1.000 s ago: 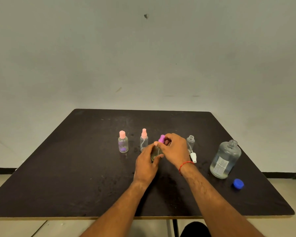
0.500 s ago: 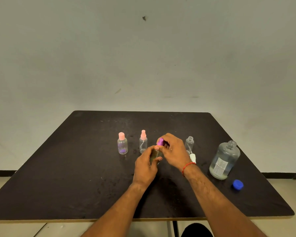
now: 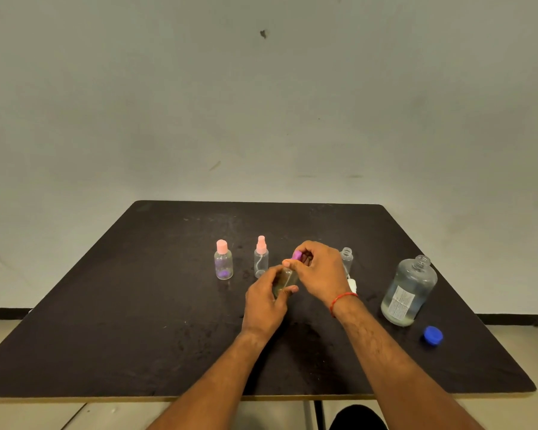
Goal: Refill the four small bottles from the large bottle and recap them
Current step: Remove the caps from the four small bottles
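Note:
My left hand (image 3: 266, 301) grips a small clear bottle (image 3: 284, 279) at the table's middle. My right hand (image 3: 319, 268) pinches the purple cap (image 3: 297, 255) on top of that bottle. To the left stand a small bottle with a pink cap (image 3: 223, 263) and a small spray bottle with a pink nozzle (image 3: 261, 256), both capped. An uncapped small bottle (image 3: 346, 259) stands just behind my right hand, with its white cap (image 3: 352, 284) lying beside the wrist. The large clear bottle (image 3: 409, 291) stands open at the right, its blue cap (image 3: 433, 335) lying near it.
The dark table (image 3: 137, 321) fills the lower view, with its front edge close to me. A plain grey wall stands behind. A dark table leg shows below the front edge.
Both hands have stayed on the purple-capped bottle. My right hand's fingers have shifted a little around the cap. The other bottles have not moved.

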A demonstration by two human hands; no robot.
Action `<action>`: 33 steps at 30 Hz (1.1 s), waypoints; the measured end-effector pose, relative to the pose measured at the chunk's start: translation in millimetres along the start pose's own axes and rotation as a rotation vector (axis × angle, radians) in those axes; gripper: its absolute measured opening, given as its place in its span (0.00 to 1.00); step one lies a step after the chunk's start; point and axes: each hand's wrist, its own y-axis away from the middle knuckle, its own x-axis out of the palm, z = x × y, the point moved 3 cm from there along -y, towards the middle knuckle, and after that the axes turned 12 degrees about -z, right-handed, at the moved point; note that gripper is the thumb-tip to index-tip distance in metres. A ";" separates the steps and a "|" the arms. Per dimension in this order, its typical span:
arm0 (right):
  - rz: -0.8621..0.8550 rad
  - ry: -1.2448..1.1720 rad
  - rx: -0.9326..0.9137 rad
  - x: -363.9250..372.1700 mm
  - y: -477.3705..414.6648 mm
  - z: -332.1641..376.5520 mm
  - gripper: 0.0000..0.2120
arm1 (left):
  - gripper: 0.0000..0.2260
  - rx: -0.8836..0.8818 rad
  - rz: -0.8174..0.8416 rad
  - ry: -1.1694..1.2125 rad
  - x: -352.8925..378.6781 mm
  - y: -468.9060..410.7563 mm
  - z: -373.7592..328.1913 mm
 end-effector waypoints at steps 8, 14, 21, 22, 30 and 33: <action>0.071 -0.037 0.027 -4.0 0.3 0.3 0.12 | 0.18 0.002 0.017 0.011 0.5 0.1 -0.1; 0.019 0.007 0.060 -5.3 3.4 1.7 0.08 | 0.18 -0.010 0.017 0.012 0.5 1.1 -2.1; 0.082 -0.030 0.034 -3.8 0.7 4.0 0.12 | 0.18 0.004 0.009 0.010 0.1 0.0 -1.8; 0.081 -0.051 0.046 -3.8 1.3 3.7 0.14 | 0.18 0.000 0.005 0.011 0.3 -0.4 -1.6; 0.032 -0.039 0.078 -1.4 2.0 2.9 0.07 | 0.16 -0.008 0.010 0.011 -0.4 -0.2 -1.9; 0.055 -0.073 0.047 -1.0 1.8 3.5 0.11 | 0.17 -0.003 0.002 0.017 0.8 -0.4 1.3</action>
